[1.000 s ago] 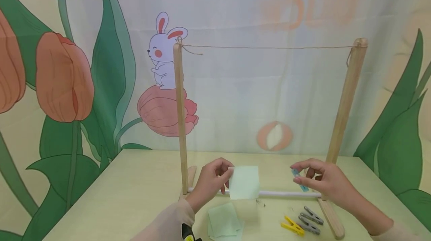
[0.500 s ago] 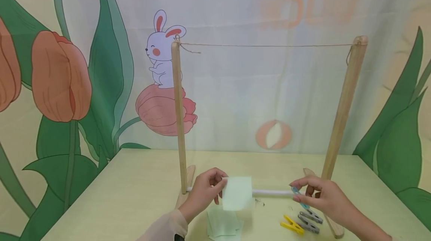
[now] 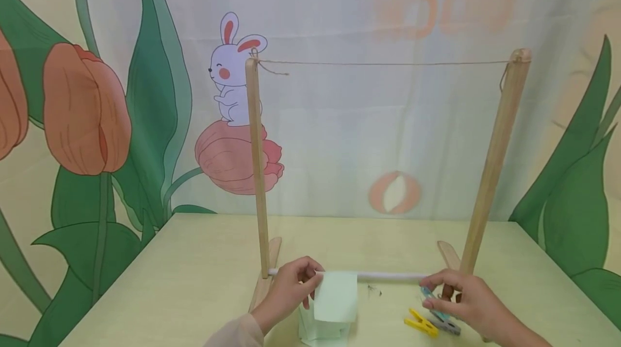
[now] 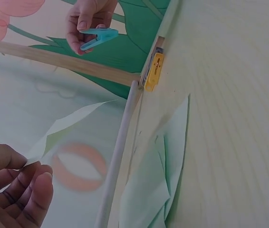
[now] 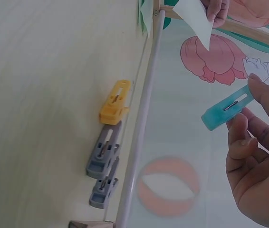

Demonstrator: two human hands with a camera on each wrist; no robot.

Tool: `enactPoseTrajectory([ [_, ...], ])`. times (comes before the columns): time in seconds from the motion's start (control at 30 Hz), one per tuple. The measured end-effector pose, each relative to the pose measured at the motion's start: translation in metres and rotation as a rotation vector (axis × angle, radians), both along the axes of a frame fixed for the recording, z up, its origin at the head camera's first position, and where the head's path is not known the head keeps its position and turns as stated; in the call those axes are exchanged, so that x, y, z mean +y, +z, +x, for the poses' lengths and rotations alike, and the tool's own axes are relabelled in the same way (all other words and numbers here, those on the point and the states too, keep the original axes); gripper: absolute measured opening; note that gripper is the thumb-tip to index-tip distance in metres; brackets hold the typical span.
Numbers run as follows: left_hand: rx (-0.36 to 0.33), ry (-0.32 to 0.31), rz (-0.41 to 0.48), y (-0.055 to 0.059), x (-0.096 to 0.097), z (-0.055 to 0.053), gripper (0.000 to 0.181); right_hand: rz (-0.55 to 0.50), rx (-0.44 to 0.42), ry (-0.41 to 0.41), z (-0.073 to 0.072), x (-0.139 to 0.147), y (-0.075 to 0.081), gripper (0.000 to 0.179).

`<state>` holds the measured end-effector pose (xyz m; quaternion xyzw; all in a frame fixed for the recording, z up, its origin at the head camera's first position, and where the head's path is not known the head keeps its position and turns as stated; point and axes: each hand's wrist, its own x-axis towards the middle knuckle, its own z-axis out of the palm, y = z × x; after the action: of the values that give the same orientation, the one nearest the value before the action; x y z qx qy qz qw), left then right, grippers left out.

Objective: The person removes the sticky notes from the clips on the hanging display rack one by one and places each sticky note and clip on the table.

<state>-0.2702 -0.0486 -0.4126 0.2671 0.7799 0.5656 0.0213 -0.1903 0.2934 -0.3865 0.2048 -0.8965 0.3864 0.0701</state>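
My left hand (image 3: 292, 285) pinches a square pale green sheet of paper (image 3: 337, 297) by its upper left corner, between thumb and fingers. The sheet hangs over a small stack of like sheets (image 4: 146, 190) lying on the table. My right hand (image 3: 468, 294) pinches a light blue clothespin (image 5: 227, 108) by its handle end, thumb on one side and fingers on the other. Beneath the right hand lie a yellow clothespin (image 3: 420, 323) and two grey clothespins (image 5: 103, 152). In the head view the right hand partly hides the grey ones.
A wooden frame stands behind the hands, with a left post (image 3: 257, 174) and a right post (image 3: 495, 164). Twine (image 3: 388, 63) runs between their tops. A white rod (image 3: 388, 276) joins them low down. Small dark bits (image 3: 374, 290) lie on the table (image 3: 204, 266). A printed curtain (image 3: 339, 137) hangs behind.
Both hands have moved down, the left slightly leftward too, carrying the sheet closer over the stack. The blue clothespin has come down over the grey ones. The view has tilted slightly.
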Motion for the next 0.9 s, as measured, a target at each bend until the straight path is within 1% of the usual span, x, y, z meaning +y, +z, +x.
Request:
enactPoseTrajectory([
  [0.17, -0.01, -0.023, -0.022, -0.009, -0.005, 0.0, 0.012, 0.005, 0.064, 0.087, 0.0, 0.005, -0.011, 0.022],
  [0.23, -0.018, -0.034, -0.025, -0.012, -0.007, 0.0, 0.011, 0.012, 0.061, 0.104, -0.001, 0.006, -0.015, 0.022],
  [0.33, -0.025, -0.049, -0.023, -0.017, -0.011, 0.0, 0.011, 0.04, 0.008, 0.1, 0.0, 0.008, -0.02, 0.025],
  [0.47, -0.014, -0.066, -0.023, -0.023, -0.015, 0.001, 0.012, 0.09, -0.1, 0.087, 0.001, 0.011, -0.025, 0.029],
  [0.57, -0.006, -0.074, -0.037, -0.027, -0.019, 0.002, 0.013, 0.119, -0.126, 0.128, 0.001, 0.012, -0.03, 0.027],
  [0.67, -0.017, -0.072, -0.06, -0.033, -0.022, 0.002, 0.012, 0.143, -0.172, 0.154, 0.001, 0.013, -0.034, 0.025],
  [0.8, -0.038, -0.061, -0.087, -0.04, -0.027, 0.002, 0.012, 0.172, -0.236, 0.144, 0.002, 0.013, -0.04, 0.026],
  [0.9, -0.039, -0.058, -0.09, -0.043, -0.029, 0.001, 0.012, 0.175, -0.26, 0.138, 0.002, 0.013, -0.043, 0.028],
])
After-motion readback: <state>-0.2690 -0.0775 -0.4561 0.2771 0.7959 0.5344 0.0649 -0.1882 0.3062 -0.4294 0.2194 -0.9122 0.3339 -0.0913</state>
